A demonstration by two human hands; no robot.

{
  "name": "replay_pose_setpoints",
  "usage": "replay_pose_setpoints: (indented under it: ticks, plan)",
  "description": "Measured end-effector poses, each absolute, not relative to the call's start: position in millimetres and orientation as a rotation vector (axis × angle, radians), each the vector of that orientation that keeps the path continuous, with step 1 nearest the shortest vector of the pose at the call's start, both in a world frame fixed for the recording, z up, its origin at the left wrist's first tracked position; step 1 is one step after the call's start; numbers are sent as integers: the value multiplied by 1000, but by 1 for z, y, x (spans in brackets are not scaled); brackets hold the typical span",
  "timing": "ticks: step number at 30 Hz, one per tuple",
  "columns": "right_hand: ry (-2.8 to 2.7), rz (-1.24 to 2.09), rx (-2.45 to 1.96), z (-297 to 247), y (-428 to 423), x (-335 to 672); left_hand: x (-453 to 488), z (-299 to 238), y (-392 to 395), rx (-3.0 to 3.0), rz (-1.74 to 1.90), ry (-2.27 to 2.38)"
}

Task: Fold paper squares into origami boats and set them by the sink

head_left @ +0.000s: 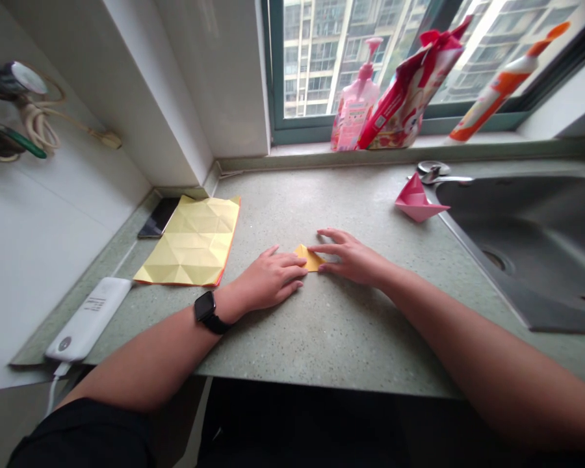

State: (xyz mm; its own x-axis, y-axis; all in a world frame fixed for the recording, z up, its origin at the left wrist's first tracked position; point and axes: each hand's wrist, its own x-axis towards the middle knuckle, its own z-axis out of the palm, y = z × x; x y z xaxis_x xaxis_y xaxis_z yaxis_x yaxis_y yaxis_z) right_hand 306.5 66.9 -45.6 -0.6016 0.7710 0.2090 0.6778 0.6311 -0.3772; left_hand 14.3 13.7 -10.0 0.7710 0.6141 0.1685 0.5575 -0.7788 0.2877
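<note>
We have both hands on the speckled counter (292, 338), close together over a small folded yellow-orange paper (312, 262). Our left hand (275, 278) lies nearly flat at nine o'clock of the paper, its fingers stretched out and their tips over its left edge. Our right hand (353, 259), at three o'clock, has its fingers spread: the index finger reaches onto the paper and the thumb sits by its lower right corner. We cannot tell how firmly either hand presses.

On our left wrist we wear a black watch (205, 306). Taking the folded paper as the dial's centre, with twelve toward the window (355, 39), we see creased yellow sheets (195, 234) around nine, orange showing along their edge. A dark phone (160, 219) lies just beyond, touching or partly under them; we cannot tell which. Between eight and nine is a white power bank (90, 318) with a white cable (51, 393) plugged in.

At two o'clock a pink paper boat (419, 200) stands beside the steel sink (541, 227), which fills three o'clock. On the sill, a pink pump bottle (355, 110) stands just past twelve, a red bag (409, 97) at one, and an orange-and-white bottle (507, 91) between one and two.
</note>
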Motion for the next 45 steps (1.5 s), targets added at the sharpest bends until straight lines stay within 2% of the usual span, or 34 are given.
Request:
replay_pose_setpoints:
  ticks: [23,31,39,45]
  plan:
    - [-2613,406,-1133,-41,67,308,-20,15,5,2818,187,1271]
    - [-2605,392,-1130,-41,66,307,-9,12,14,2831,474,1074]
    - [-2595,389,-1119,-44,67,307,4,-12,15,2794,80,884]
    - [-2534,359,-1149,-43,64,297,3,-10,17,2741,-22,903]
